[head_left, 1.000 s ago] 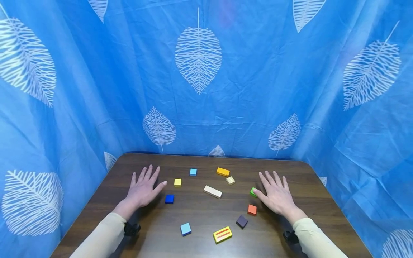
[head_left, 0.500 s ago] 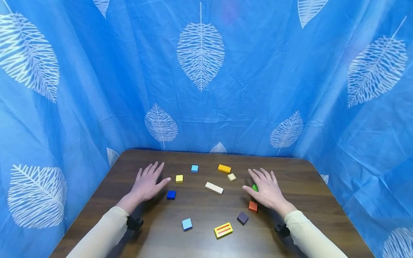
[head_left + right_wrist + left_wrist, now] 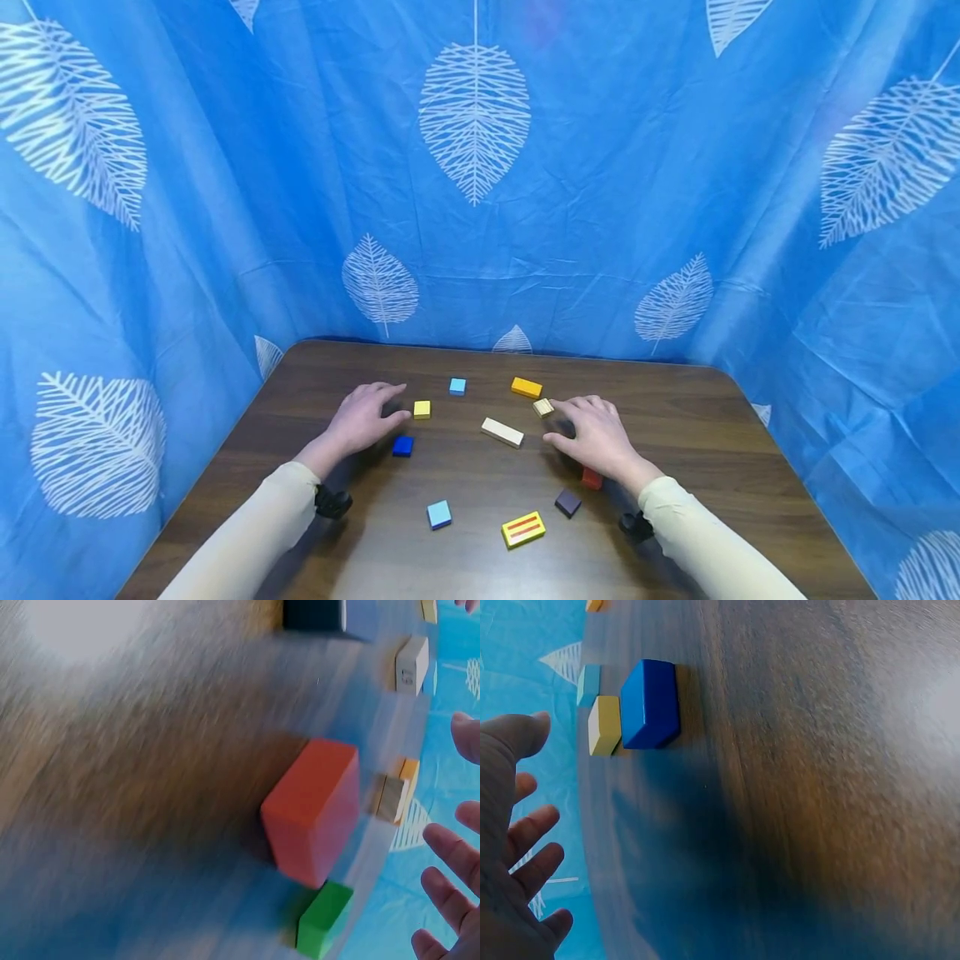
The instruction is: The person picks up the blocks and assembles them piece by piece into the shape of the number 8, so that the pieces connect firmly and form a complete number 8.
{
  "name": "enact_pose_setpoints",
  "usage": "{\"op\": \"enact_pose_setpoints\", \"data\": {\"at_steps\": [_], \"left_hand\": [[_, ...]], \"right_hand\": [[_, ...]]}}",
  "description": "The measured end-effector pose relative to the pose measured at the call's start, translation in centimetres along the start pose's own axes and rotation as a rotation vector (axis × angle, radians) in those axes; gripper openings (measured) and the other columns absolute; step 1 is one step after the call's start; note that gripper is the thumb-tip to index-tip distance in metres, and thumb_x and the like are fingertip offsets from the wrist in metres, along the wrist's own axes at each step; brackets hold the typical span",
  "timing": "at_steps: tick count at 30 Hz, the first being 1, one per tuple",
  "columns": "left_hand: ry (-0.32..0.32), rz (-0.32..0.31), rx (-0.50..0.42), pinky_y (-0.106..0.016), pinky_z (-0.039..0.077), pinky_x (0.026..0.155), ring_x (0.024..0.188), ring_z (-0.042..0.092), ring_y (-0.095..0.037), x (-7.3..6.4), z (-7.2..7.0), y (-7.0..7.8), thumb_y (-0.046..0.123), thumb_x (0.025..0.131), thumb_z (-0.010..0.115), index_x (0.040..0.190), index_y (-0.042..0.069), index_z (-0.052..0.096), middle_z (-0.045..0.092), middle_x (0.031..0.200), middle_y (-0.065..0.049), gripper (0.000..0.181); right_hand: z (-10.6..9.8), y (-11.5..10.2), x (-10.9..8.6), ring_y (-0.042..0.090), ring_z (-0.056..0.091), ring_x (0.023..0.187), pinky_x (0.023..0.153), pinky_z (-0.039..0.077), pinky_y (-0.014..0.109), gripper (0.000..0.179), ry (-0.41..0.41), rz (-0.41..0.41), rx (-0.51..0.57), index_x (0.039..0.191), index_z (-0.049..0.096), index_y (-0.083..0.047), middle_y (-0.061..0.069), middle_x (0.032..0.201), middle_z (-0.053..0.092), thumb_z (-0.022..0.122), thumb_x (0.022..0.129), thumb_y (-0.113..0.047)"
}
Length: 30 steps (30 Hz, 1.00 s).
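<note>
Though head view hides it, right wrist shows green block (image 3: 322, 921).

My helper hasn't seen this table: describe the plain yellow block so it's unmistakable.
On the brown table, find the left hand. Just beyond its thumb tip in the head view sits the yellow block, unstriped and yellow, unlike the dark blue block and light blue block near it.

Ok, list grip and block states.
Left grip: open, empty
Right grip: open, empty
Yellow block: loose
Blue block: loose
Cream block: loose
Green block: loose
Red block: loose
White block: loose
Orange block: loose
Purple block: loose
Striped block: loose
Near cyan block: loose
Far cyan block: loose
</note>
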<state>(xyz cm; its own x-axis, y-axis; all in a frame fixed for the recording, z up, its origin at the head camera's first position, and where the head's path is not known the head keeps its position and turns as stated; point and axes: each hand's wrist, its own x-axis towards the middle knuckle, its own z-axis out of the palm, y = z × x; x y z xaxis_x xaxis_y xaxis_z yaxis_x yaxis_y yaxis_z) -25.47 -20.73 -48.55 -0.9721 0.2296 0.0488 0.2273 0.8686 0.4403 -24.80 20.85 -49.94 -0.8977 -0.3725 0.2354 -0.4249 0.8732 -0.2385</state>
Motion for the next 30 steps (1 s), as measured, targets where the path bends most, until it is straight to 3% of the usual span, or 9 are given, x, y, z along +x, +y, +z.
{"op": "enact_pose_setpoints", "data": {"at_steps": [7, 15, 30], "left_hand": [[0.001, -0.013, -0.029, -0.063, 0.035, 0.108, 0.129, 0.048, -0.039, 0.9, 0.6, 0.0, 0.036, 0.097, 0.071, 0.141, 0.012, 0.062, 0.06, 0.138, -0.016, 0.051], [-0.027, -0.063, -0.067, -0.062, 0.037, 0.107, 0.131, 0.046, -0.041, 1.5, 1.1, 0.0, 0.035, 0.096, 0.072, 0.14, 0.011, 0.063, 0.058, 0.141, -0.018, 0.05], [-0.043, -0.102, -0.074, -0.058, 0.04, 0.105, 0.126, 0.051, -0.035, 2.3, 2.0, -0.5, 0.034, 0.096, 0.074, 0.133, 0.012, 0.068, 0.063, 0.133, -0.014, 0.044]], "right_hand": [[0.6, -1.4, 0.7, 0.026, 0.058, 0.106, 0.094, 0.04, 0.052, 0.048, -0.058, 0.008, 0.035, 0.122, 0.075, -0.019, 0.0, 0.112, 0.07, 0.082, 0.084, -0.048], [1.7, -2.8, 1.0, 0.027, 0.06, 0.116, 0.096, 0.043, 0.051, 0.043, -0.12, 0.065, 0.111, 0.116, 0.077, -0.019, 0.0, 0.117, 0.071, 0.083, 0.083, -0.046], [3.0, -4.5, 1.7, 0.025, 0.063, 0.101, 0.083, 0.051, 0.043, 0.03, -0.101, 0.091, 0.109, 0.104, 0.079, -0.018, -0.003, 0.099, 0.069, 0.084, 0.082, -0.038]]}}
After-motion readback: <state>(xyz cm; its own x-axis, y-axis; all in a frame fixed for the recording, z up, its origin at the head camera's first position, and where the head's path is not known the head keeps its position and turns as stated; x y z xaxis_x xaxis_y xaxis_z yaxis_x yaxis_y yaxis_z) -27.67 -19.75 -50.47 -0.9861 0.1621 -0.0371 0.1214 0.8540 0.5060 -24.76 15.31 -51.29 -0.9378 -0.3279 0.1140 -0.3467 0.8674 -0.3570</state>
